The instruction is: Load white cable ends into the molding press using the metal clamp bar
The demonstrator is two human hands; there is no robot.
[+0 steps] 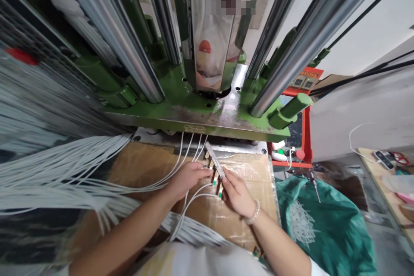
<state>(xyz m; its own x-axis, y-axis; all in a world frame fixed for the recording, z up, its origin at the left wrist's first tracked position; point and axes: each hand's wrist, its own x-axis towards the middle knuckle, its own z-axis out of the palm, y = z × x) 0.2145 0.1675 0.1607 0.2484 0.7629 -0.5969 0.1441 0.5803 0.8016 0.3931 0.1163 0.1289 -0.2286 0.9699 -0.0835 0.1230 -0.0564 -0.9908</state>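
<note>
- Head view: right hand (237, 192) pinches the metal bar (214, 159), near the far right corner of the desk (255, 172); left hand's (190, 177) grip I cannot tell;
- a snagged white cable (80, 155) could pull green connectors (214, 183) askew.

Before me is a brown worktop (252, 166), shiny like under clear film — many white cables (129, 188) lie across its left side, and small green pieces (220, 195) sit near its middle.
</note>
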